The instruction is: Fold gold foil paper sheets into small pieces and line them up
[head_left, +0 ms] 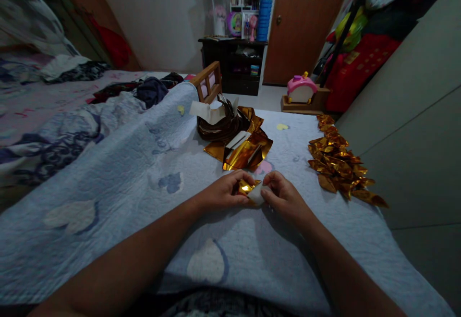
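Between my two hands is a partly folded sheet of gold foil paper (256, 194), its shiny gold side and pale backing both showing. My left hand (226, 192) grips its left side, fingers curled over the top and thumb along the near edge. On the other side, my right hand (283, 194) pinches the pale right corner between thumb and fingers. Just beyond my hands lies a loose heap of gold foil sheets (248, 151). Behind that heap sits a dark brown coiled stack of paper (223, 125) with white sheets sticking out.
Many folded gold foil pieces (336, 158) are piled along the bed's right side. A pale blue quilt (144, 240) with heart shapes covers the bed. Crumpled clothes (151, 91) lie at left. A dark cabinet (232, 65) and a pink toy-like case (301, 89) stand beyond the bed.
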`<state>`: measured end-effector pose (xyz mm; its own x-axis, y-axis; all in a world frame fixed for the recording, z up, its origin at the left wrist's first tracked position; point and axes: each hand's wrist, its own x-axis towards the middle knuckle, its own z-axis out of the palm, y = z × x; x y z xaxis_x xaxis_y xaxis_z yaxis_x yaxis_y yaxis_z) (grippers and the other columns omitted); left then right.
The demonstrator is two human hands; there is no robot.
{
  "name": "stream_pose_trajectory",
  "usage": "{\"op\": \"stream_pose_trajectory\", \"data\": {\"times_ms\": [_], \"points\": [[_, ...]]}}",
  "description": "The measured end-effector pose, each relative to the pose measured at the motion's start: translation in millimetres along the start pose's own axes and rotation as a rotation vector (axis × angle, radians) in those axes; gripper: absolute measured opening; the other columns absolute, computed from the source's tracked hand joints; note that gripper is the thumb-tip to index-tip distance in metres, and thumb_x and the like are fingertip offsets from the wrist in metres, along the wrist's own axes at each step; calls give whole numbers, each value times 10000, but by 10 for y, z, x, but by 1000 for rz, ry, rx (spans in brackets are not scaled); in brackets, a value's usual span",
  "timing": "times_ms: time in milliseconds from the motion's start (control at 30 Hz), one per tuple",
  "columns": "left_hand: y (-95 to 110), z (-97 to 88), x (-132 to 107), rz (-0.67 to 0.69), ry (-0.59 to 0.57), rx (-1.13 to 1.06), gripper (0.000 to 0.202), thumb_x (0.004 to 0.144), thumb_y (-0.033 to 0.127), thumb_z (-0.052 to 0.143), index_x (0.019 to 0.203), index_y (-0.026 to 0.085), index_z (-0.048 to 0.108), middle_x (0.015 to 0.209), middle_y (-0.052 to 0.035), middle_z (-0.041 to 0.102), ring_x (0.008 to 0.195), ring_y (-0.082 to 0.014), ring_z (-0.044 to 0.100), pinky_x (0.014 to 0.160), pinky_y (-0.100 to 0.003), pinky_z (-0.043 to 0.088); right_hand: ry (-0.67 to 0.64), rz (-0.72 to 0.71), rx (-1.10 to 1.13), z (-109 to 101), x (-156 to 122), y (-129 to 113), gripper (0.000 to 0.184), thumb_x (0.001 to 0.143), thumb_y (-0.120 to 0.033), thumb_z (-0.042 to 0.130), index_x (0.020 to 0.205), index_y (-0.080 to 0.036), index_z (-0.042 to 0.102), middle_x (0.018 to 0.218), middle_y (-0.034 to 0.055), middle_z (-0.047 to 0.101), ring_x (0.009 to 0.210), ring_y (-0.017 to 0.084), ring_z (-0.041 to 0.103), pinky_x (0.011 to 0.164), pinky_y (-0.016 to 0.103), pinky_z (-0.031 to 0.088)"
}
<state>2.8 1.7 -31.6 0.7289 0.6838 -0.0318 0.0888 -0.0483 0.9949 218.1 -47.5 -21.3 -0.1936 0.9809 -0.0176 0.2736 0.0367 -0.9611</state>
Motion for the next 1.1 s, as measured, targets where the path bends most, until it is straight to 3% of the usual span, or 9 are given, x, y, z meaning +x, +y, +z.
{"op": "stream_pose_trajectory", "data": {"times_ms": [100, 233, 400, 600, 800, 1000, 1100], "points": [[-34, -13, 19, -38, -16, -288, 482, 776, 302, 806, 1168, 166, 562, 997, -51, 658, 866, -160, 658, 776, -290, 504, -63, -31, 66, -2, -12, -16, 245, 749, -174, 509, 986, -232, 490, 841, -1, 613, 716, 162, 592, 619, 266, 469], [24, -35, 16, -95, 32, -427, 494, 738, 273, 845, 1165, 166, 620, 1034, -67, 697, 892, -177, 683, 814, -296, 515, -64, -89, -14, 1, -24, -34, 361, 721, -102, 457, 1054, -227, 519, 884, 9, 630, 779, 176, 610, 699, 295, 490], [63, -41, -7, -141, 53, -493, 472, 725, 227, 833, 1156, 164, 650, 1052, -77, 708, 876, -176, 684, 809, -301, 524, 31, -237, -298, -12, -33, -97, 343, 723, -47, 457, 976, -224, 605, 926, 34, 585, 838, 189, 572, 759, 319, 484], [26, -47, -14, -170, 54, -495, 513, 751, 243, 832, 1215, 171, 625, 1077, -79, 703, 845, -154, 683, 792, -288, 521, -9, -410, -352, -42, -43, -111, 283, 787, -51, 498, 929, -234, 660, 1123, 76, 568, 1104, 226, 564, 938, 392, 492], [5, -53, 4, -176, 108, -497, 486, 756, 268, 837, 1178, 172, 617, 1018, -50, 705, 816, -143, 683, 769, -281, 534, -52, -489, -400, -6, -28, -47, 199, 864, -76, 532, 902, -231, 651, 1041, 66, 635, 1029, 220, 598, 918, 397, 503], [21, -56, 10, -191, 80, -503, 455, 748, 277, 842, 1134, 155, 634, 983, -50, 703, 794, -134, 676, 753, -259, 527, 60, -478, -366, 24, -31, 9, 442, 725, -4, 542, 1104, -229, 575, 1140, 88, 557, 1081, 239, 546, 895, 399, 504], [43, -53, 8, -194, 18, -505, 441, 755, 269, 838, 1131, 153, 638, 1004, -59, 699, 807, -139, 673, 752, -259, 523, 30, -526, -365, 13, -27, 5, 419, 712, 19, 523, 1050, -220, 590, 1121, 84, 572, 1095, 242, 539, 933, 411, 480]]}}
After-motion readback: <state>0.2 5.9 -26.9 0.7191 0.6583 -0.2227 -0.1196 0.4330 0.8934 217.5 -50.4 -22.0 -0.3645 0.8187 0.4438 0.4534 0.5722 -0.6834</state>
